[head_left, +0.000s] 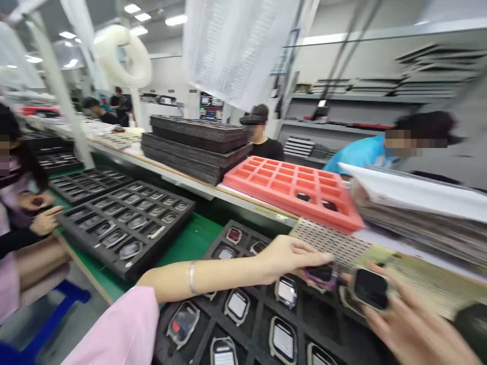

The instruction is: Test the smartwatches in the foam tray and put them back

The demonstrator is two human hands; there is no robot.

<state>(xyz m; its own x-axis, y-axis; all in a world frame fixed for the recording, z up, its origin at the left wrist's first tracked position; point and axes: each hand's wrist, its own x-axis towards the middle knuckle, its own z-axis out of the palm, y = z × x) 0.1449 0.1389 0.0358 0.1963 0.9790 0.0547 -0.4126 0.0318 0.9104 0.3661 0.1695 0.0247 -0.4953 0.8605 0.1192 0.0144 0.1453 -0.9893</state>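
My left hand [291,258] reaches across a black compartment tray [262,317] and pinches a small dark watch body with a purple rim [321,275] at its fingertips. My right hand [407,324] comes in from the lower right and grips another watch body with a black screen [370,289]. The two pieces sit close together over the tray. The tray below holds several watch bodies with pale screens [283,340]. A thin bracelet [191,277] circles my left wrist above a pink sleeve [122,332].
A red compartment tray [292,190] lies on a raised shelf behind, next to stacked dark trays [198,144] and a perforated sheet [331,242]. More black trays of watch bodies [125,220] cover the green bench on the left, where another person's hands [41,215] work. Other people sit opposite.
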